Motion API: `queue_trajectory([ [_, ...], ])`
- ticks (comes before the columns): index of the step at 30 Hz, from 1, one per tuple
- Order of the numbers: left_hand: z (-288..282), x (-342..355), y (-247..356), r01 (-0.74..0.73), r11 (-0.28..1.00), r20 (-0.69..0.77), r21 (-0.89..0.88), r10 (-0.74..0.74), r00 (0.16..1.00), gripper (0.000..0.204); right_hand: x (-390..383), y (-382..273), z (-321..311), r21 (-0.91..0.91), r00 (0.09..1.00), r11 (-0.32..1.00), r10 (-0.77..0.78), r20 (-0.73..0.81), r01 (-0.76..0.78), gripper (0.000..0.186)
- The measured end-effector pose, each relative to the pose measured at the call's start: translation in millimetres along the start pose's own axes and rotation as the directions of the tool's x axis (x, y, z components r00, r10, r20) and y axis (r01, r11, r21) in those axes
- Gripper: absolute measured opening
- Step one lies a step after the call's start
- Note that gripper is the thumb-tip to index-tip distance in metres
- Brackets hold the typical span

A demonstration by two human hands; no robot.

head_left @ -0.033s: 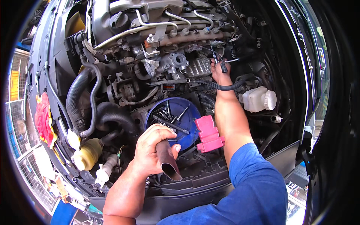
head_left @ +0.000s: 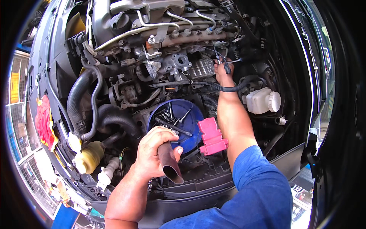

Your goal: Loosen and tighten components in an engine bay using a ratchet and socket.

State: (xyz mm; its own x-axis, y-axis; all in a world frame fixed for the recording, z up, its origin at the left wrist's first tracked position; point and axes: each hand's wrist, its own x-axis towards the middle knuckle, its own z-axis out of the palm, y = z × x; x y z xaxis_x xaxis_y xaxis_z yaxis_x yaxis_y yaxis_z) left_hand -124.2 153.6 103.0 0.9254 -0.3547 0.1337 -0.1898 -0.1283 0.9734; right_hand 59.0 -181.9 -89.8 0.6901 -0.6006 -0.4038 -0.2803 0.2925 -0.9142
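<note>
My left hand is closed around a brown rolled tube, open at its near end, which looks like a curled sheet of sandpaper. It is held over the near edge of a blue round bowl with several bolts and dark metal pieces in it. Deep in the engine bay, my right hand has its fingers curled beside a ribbed metal part. Black wire connectors hang in front of those fingers and hide what they grip. A thin metal bar sticks out next to them.
A pink plastic cover lies against my right forearm. Above run metal fuel pipes. Thick black hoses and a yellowed reservoir are at left, a white reservoir at right. A red cloth hangs on the left edge.
</note>
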Motion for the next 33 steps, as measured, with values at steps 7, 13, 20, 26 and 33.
queue_trajectory([
  [7,7,5,-3,-0.01,0.999,-0.013,-0.041,0.01,1.0,0.029,44,20,-33,-0.236,0.904,0.877,-0.428,0.007,0.418,0.011],
  [13,9,3,-3,-0.043,0.998,-0.016,-0.036,0.043,0.999,0.034,35,-9,-32,0.301,0.983,0.94,0.123,0.133,-0.158,0.029],
  [20,5,4,1,-0.02,0.999,-0.012,-0.041,0.02,1.0,0.029,24,-3,-24,0.213,0.998,0.977,0.021,0.066,-0.035,0.025],
  [26,3,5,3,-0.022,0.998,-0.018,-0.052,0.021,1.0,0.031,15,-9,-25,0.2,0.989,0.975,0.073,0.132,-0.098,0.029],
  [33,4,3,-3,-0.057,0.997,-0.031,-0.042,0.056,0.998,0.033,11,-5,-18,0.073,0.996,0.995,-0.068,0.055,0.064,0.039],
])
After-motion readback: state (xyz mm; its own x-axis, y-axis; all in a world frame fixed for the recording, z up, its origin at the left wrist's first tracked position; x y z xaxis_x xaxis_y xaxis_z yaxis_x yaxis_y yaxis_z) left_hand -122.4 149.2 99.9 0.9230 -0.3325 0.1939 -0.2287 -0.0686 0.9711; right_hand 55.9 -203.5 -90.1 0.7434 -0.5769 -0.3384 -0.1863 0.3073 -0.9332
